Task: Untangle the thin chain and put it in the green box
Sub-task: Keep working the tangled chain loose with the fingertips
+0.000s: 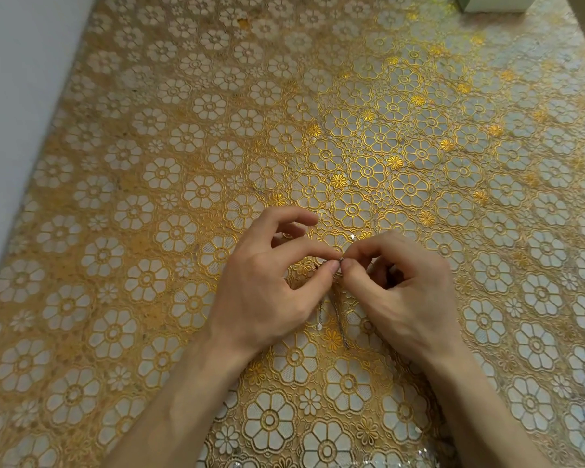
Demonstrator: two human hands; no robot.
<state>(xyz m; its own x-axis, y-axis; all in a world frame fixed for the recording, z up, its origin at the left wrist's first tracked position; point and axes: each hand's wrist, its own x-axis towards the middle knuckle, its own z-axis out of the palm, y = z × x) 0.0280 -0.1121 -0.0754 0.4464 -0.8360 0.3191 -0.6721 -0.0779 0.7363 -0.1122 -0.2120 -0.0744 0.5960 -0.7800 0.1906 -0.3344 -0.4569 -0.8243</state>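
Left hand (pixel 267 282) and right hand (pixel 395 292) meet fingertip to fingertip, both pinching the thin chain (pixel 342 329), well apart from the green box (pixel 461 1); pulling hard could tighten the tangle or snap a link.

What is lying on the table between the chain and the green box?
Nothing visible. The left hand and right hand pinch the chain; only flowered tablecloth lies between it and the green box, cut off at the far right corner.

green box (pixel 475 2) cut by top edge; thin chain (pixel 342 332) too fine to trace
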